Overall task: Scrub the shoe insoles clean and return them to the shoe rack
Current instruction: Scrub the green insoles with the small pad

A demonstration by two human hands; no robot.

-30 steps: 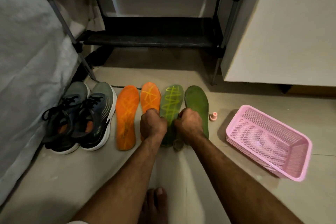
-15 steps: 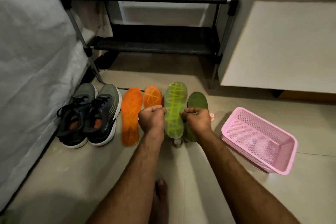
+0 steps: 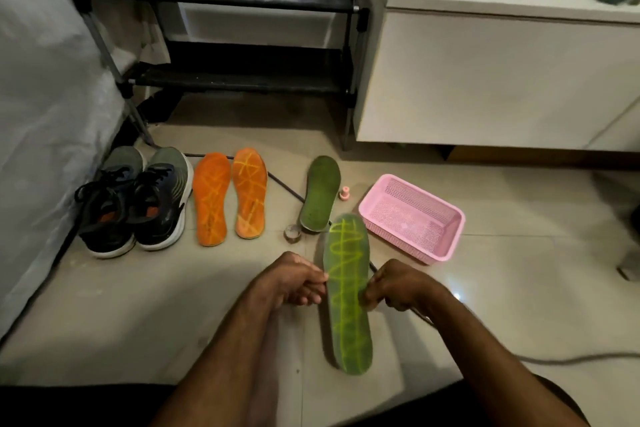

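Green insole with yellow lines (image 3: 347,291) is lifted above the floor (image 3: 138,305); my left hand (image 3: 291,282) pinches its edge at 9 o'clock and my right hand (image 3: 398,286) its edge at 3 o'clock. Its long axis runs from 6 to 12 o'clock. Its far tip is near the pink basket (image 3: 412,218).

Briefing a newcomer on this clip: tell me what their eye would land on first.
First, the green insole scribbled with bright yellow lines, held up in the foreground between the left hand and right hand, each pinching one edge. Next, the two orange insoles lying side by side on the floor beside the dark sneakers, and the pink basket to the right.
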